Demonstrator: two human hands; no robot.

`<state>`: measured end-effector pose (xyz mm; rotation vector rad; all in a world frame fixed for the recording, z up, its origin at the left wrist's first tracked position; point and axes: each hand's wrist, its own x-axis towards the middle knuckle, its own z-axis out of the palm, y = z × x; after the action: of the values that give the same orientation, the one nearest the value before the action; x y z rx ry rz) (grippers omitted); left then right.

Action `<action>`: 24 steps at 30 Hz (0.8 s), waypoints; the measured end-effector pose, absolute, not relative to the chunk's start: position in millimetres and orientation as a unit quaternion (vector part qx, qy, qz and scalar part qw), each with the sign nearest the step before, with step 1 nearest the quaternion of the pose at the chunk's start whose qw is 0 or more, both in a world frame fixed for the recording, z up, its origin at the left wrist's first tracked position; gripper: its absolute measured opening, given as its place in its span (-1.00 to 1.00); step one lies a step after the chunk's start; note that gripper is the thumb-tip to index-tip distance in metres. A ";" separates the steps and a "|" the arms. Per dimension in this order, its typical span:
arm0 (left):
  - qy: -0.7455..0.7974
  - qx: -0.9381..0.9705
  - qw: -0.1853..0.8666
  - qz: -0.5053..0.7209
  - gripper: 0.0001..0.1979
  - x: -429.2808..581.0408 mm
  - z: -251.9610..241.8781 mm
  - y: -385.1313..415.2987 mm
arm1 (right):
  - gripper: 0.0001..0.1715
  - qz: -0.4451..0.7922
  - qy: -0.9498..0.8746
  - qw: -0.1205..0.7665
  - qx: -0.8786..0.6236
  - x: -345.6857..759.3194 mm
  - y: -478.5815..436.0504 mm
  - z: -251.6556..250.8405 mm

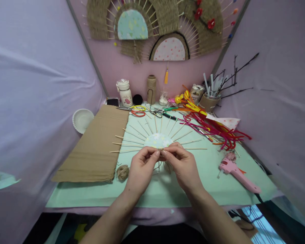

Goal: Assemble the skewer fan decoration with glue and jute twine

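Note:
My left hand (pixel 144 165) and my right hand (pixel 183 164) meet at the middle of the table, fingers and thumbs pinched together. Between the fingertips is a small bit of brown twine (pixel 161 149), mostly covered by them. Loose strands hang below, between the two hands. Directly behind the fingers lies a half-round piece of pale floral fabric (pixel 157 139), its lower edge partly hidden. Thin wooden sticks (pixel 130 138) fan out from its curved edge. To the left of my left wrist sits a small ball of twine (pixel 122 173).
A cardboard sheet (pixel 96 145) covers the table's left, beside a white paper plate (pixel 83 120). Scissors (pixel 138 111) lie at the back near a twine spool (pixel 151 89) and a white bottle (pixel 124 93). Colourful pipe cleaners (pixel 213 130) and a pink glue gun (pixel 239 174) occupy the right.

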<state>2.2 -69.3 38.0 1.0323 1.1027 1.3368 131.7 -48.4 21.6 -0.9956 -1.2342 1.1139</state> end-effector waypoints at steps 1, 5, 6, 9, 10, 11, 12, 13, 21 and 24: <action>0.456 0.422 0.541 0.567 -0.85 3.7 35.8 -69.1 | -0.94 0.482 -0.512 0.571 -0.423 129.6 -48.7 18.5; 0.461 0.421 0.542 0.562 -0.81 6.1 28.6 -68.1 | -0.96 0.496 -0.480 0.598 -0.408 121.8 -50.4 9.6; 0.467 0.424 0.539 0.558 -0.80 6.1 27.4 -67.9 | -0.96 0.491 -0.480 0.605 -0.404 120.3 -50.8 8.2; 0.491 0.434 0.523 0.545 -0.78 5.0 26.5 -67.5 | -0.96 0.478 -0.483 0.609 -0.409 117.8 -51.1 5.5; 0.499 0.439 0.516 0.540 -0.78 4.2 27.1 -67.4 | -0.95 0.479 -0.482 0.608 -0.411 117.9 -50.9 5.0; 0.508 0.447 0.507 0.534 -0.78 3.2 28.1 -67.4 | -0.95 0.486 -0.481 0.603 -0.411 118.7 -50.5 4.8; 0.515 0.456 0.499 0.527 -0.78 2.0 29.3 -67.4 | -0.94 0.497 -0.480 0.595 -0.410 120.1 -50.0 4.8; 0.521 0.462 0.495 0.519 -0.78 0.5 30.6 -67.4 | -0.93 0.510 -0.483 0.583 -0.409 122.3 -49.3 5.0; 0.506 0.423 0.593 0.461 -0.67 -8.1 35.4 -67.0 | -0.77 0.525 -0.553 0.481 -0.433 145.4 -44.0 15.2; 0.491 0.429 0.613 0.447 -0.67 -7.4 35.0 -66.8 | -0.83 0.519 -0.576 0.475 -0.417 146.8 -43.8 20.0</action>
<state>-7.4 -66.8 35.0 0.9881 1.1317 1.0304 146.8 -43.8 20.0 -1.0201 -1.4076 1.2689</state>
